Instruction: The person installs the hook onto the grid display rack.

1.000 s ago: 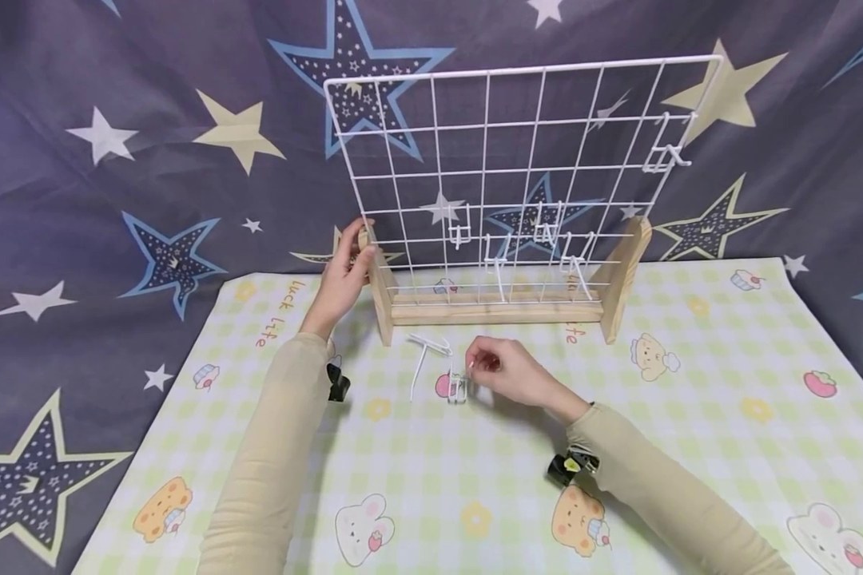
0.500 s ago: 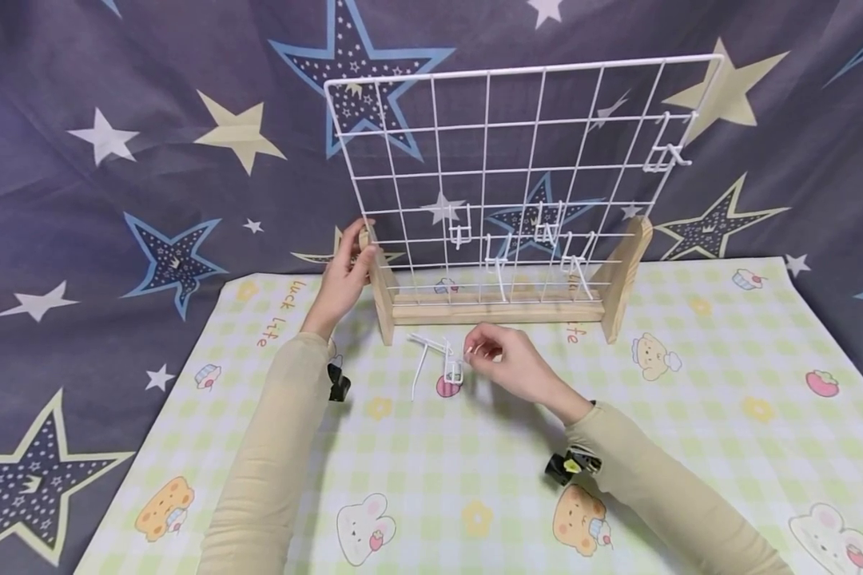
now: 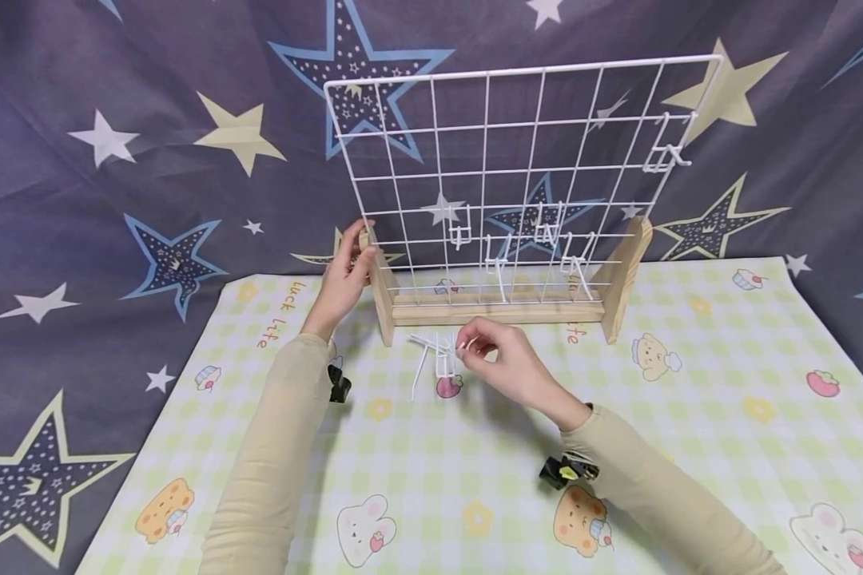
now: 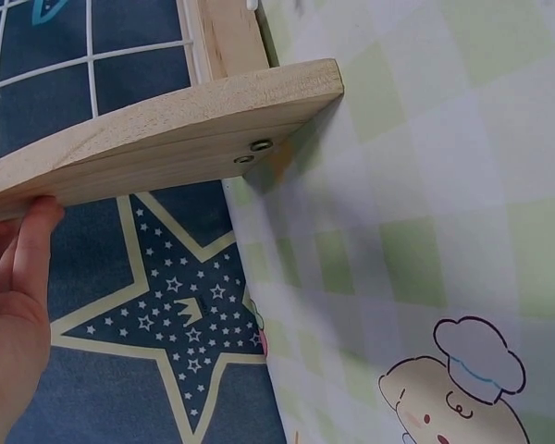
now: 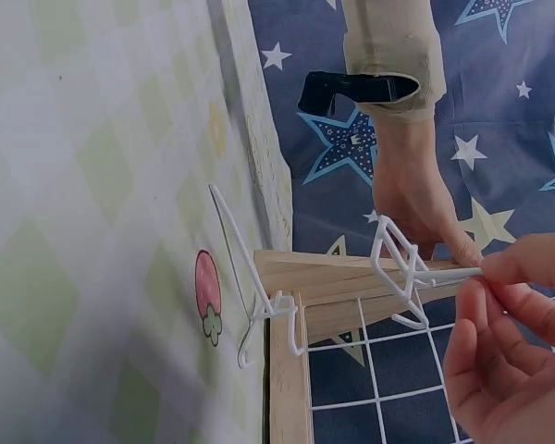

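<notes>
The right hand (image 3: 507, 363) pinches a small white wire hook (image 3: 446, 355) by one end, thumb and forefinger closed on its thin prong, and holds it just above the desk (image 3: 726, 399). The hook hangs out to the left of the fingers (image 5: 509, 268), its long axis running roughly sideways from the fingertips, with its looped bracket end farthest from the hand. A second wire hook (image 3: 420, 371) lies on the desk just beside and under it, long stem pointing toward the person.

The white wire grid panel (image 3: 518, 176) stands upright behind, beyond the held hook and close to it, set in a wooden stand (image 3: 499, 307). The right hand is the nearer one to the grid's open squares. The left hand (image 3: 341, 275) rests against the left wooden foot (image 4: 166, 148) of the stand, fingers straight along its edge and touching it, not curled round.

Several more hooks (image 3: 539, 239) already hang low on the grid, and one hook (image 3: 663, 152) sits high at its right edge.

The desk wears a green and white checked cloth with cartoon animals; a dark blue star-printed backdrop (image 3: 151, 160) fills the rear.
</notes>
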The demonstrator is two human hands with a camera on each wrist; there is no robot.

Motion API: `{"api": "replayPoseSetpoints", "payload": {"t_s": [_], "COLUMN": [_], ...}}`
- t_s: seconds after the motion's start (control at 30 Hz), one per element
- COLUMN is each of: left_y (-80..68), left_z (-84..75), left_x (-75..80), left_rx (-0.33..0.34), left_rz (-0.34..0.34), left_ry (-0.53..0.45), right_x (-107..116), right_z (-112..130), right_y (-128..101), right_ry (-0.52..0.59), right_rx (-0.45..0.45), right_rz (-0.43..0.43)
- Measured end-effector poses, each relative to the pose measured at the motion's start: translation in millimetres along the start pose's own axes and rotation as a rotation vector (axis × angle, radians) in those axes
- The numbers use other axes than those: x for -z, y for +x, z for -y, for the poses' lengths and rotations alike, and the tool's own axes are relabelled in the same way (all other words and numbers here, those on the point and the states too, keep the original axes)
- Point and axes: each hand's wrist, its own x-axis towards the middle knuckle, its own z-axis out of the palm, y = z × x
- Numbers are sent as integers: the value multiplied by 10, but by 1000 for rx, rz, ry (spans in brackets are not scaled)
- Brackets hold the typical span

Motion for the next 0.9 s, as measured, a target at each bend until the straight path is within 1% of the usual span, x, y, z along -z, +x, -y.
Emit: {"api": "replayPoseSetpoints", "payload": {"t_s": [0.27, 0.6, 0.9], "left_y": [5, 2, 1], "left_z": [6, 21, 18], "left_x": [-7, -5, -10], "left_rx": [5, 0, 5], "left_rz": [-3, -8, -7], "left_ry": [4, -10, 10], "right_x": [-26, -71, -73], "right_z": [31, 99, 89], "right_y": [70, 213, 353], "right_ry": [-45, -80, -98], "right_rx": [45, 8, 65], "right_rz": [-32, -90, -139]}}
